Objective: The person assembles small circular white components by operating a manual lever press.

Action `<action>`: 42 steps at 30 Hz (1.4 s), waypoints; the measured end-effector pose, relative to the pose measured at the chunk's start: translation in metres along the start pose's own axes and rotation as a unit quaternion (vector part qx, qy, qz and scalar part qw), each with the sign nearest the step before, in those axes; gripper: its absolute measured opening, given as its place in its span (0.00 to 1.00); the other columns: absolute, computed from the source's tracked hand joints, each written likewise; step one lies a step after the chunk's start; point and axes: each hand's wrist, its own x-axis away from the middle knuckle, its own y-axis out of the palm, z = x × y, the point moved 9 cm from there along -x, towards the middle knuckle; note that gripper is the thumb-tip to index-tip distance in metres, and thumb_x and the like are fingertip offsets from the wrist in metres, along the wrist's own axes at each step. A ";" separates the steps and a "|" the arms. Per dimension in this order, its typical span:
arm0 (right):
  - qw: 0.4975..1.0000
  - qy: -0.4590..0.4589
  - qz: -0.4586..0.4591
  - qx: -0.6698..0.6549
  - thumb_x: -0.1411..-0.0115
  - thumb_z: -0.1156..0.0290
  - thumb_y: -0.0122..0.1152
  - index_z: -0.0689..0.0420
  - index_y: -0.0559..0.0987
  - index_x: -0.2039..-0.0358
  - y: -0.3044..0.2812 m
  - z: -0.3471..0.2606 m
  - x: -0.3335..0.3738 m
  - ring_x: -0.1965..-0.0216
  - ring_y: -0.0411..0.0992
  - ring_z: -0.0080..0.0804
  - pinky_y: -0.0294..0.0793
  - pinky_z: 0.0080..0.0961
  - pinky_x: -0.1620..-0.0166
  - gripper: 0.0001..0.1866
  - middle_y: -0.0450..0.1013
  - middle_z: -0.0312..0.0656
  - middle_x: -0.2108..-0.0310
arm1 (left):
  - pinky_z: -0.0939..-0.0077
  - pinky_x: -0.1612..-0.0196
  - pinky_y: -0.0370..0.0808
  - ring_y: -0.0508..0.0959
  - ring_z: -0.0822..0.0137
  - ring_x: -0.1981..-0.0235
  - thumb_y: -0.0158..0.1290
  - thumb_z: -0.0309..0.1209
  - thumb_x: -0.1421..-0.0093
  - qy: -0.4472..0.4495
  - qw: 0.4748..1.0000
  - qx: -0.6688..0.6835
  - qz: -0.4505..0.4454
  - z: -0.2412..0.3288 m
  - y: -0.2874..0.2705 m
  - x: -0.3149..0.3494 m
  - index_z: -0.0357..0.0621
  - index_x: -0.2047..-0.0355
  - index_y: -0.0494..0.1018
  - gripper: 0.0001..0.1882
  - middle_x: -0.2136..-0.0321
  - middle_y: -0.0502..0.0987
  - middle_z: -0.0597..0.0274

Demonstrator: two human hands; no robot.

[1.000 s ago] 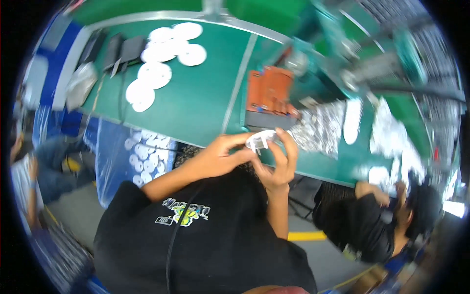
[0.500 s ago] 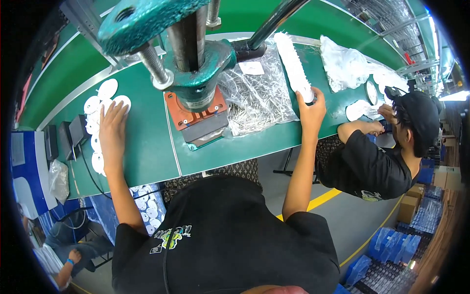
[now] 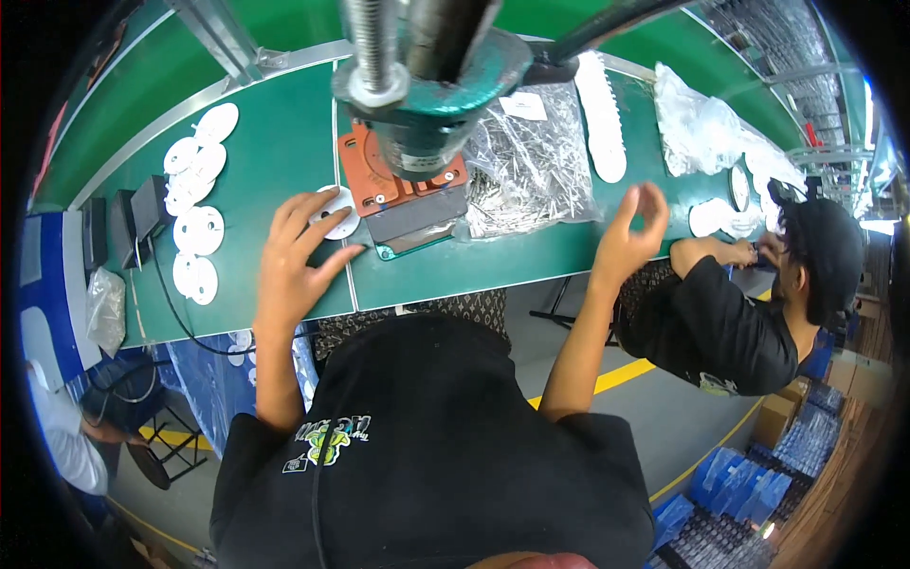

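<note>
My left hand [image 3: 294, 261] has its fingers over a white plastic disc [image 3: 343, 220] at the left side of the press's orange fixture [image 3: 398, 190], its thumb stretched out below. Part of the disc is hidden by the fingers. My right hand [image 3: 630, 239] is raised near the front edge of the bench, thumb and finger curled together in a loop; anything in the pinch is too small to make out. Beyond it lies a long white row of stacked parts [image 3: 600, 123], not touched. A clear bag of small metal pins [image 3: 531, 175] lies between the fixture and this hand.
The teal press head [image 3: 417, 142] hangs over the fixture. More white discs [image 3: 199, 230] lie on the left of the green bench [image 3: 275, 123], beside black boxes [image 3: 149, 209] and a cable. Clear bags [image 3: 697, 128] lie far right. A co-worker [image 3: 758, 284] sits at my right.
My left hand has moved right from the disc pile to the fixture with a white disc. My right hand has let go of the white row's near end and drawn back toward me.
</note>
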 end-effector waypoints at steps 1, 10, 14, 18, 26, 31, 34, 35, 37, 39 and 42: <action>0.999 -0.003 -0.002 -0.037 0.41 0.73 0.67 0.63 0.79 0.56 -0.004 -0.010 0.016 0.55 0.72 0.36 0.72 0.32 0.52 0.14 0.75 0.47 0.54 | 0.60 0.41 0.69 0.73 0.52 0.44 0.66 0.28 0.50 0.006 1.000 0.002 0.018 0.003 -0.003 0.003 0.40 0.54 0.78 0.21 0.47 0.76 0.55; 0.924 -0.208 -0.321 0.023 0.46 0.77 0.68 0.60 0.80 0.67 0.074 -0.101 0.072 0.56 0.70 0.42 0.70 0.35 0.53 0.07 0.72 0.41 0.59 | 0.58 0.38 0.66 0.70 0.50 0.40 0.63 0.27 0.46 -0.019 0.998 0.041 -0.032 -0.014 0.002 0.021 0.43 0.49 0.77 0.22 0.43 0.73 0.55; 0.922 -0.218 -0.318 -0.013 0.46 0.76 0.68 0.58 0.79 0.67 0.077 -0.104 0.071 0.58 0.70 0.44 0.69 0.38 0.54 0.07 0.72 0.42 0.59 | 0.58 0.38 0.66 0.70 0.50 0.40 0.63 0.27 0.46 -0.028 0.999 0.039 -0.006 -0.008 -0.003 0.024 0.43 0.50 0.77 0.21 0.45 0.75 0.55; 0.915 -0.195 -0.350 0.046 0.46 0.77 0.66 0.60 0.78 0.67 0.086 -0.110 0.080 0.56 0.69 0.46 0.69 0.38 0.52 0.06 0.72 0.44 0.59 | 0.57 0.37 0.65 0.70 0.49 0.39 0.64 0.27 0.47 -0.042 0.997 0.059 0.033 -0.005 -0.008 0.027 0.43 0.50 0.77 0.22 0.46 0.76 0.56; 0.972 -0.011 -0.201 -0.119 0.37 0.79 0.61 0.63 0.75 0.63 0.047 -0.102 0.079 0.62 0.75 0.34 0.73 0.29 0.57 0.04 0.75 0.46 0.61 | 0.53 0.36 0.65 0.74 0.53 0.47 0.68 0.33 0.51 -0.054 0.993 0.104 0.033 -0.022 -0.001 0.041 0.44 0.57 0.79 0.20 0.54 0.78 0.58; 0.861 0.160 -0.326 -0.356 0.37 0.82 0.60 0.64 0.75 0.59 0.064 -0.112 0.135 0.62 0.76 0.23 0.76 0.19 0.59 0.07 0.77 0.42 0.64 | 0.48 0.36 0.64 0.75 0.57 0.52 0.72 0.38 0.56 -0.029 0.994 0.100 0.040 -0.008 0.003 0.045 0.45 0.64 0.78 0.21 0.62 0.73 0.61; 0.765 0.237 -0.412 -0.435 0.39 0.82 0.62 0.65 0.78 0.55 0.088 -0.134 0.173 0.61 0.76 0.25 0.76 0.20 0.57 0.11 0.79 0.42 0.63 | 0.48 0.33 0.62 0.75 0.58 0.49 0.71 0.39 0.56 -0.010 0.994 0.095 0.045 0.001 0.001 0.045 0.46 0.64 0.77 0.21 0.57 0.75 0.61; 0.745 0.248 -0.438 -0.439 0.39 0.82 0.63 0.64 0.80 0.57 0.092 -0.136 0.182 0.60 0.76 0.26 0.76 0.21 0.57 0.10 0.79 0.41 0.64 | 0.48 0.33 0.62 0.75 0.58 0.49 0.71 0.39 0.56 -0.012 0.994 0.096 0.046 0.001 0.000 0.045 0.46 0.64 0.77 0.21 0.57 0.75 0.61; 0.819 0.110 -0.418 -0.379 0.40 0.82 0.64 0.63 0.82 0.59 0.103 -0.154 0.170 0.61 0.76 0.27 0.76 0.22 0.58 0.08 0.79 0.41 0.64 | 0.48 0.32 0.60 0.75 0.60 0.47 0.70 0.40 0.54 0.000 0.994 0.109 0.025 0.002 0.002 0.043 0.46 0.64 0.77 0.20 0.54 0.77 0.62; 0.869 -0.032 -0.384 -0.311 0.41 0.81 0.64 0.62 0.84 0.62 0.101 -0.172 0.167 0.61 0.76 0.28 0.76 0.23 0.58 0.07 0.79 0.40 0.65 | 0.48 0.32 0.59 0.75 0.61 0.47 0.70 0.40 0.53 0.006 0.993 0.118 0.017 0.000 0.008 0.045 0.46 0.64 0.77 0.19 0.54 0.78 0.63; 0.869 -0.023 -0.420 -0.261 0.42 0.79 0.66 0.62 0.84 0.64 0.114 -0.168 0.178 0.63 0.77 0.32 0.75 0.26 0.59 0.06 0.79 0.43 0.66 | 0.48 0.32 0.59 0.75 0.62 0.46 0.69 0.40 0.51 0.012 0.992 0.124 0.015 -0.002 0.009 0.045 0.46 0.65 0.77 0.18 0.55 0.79 0.64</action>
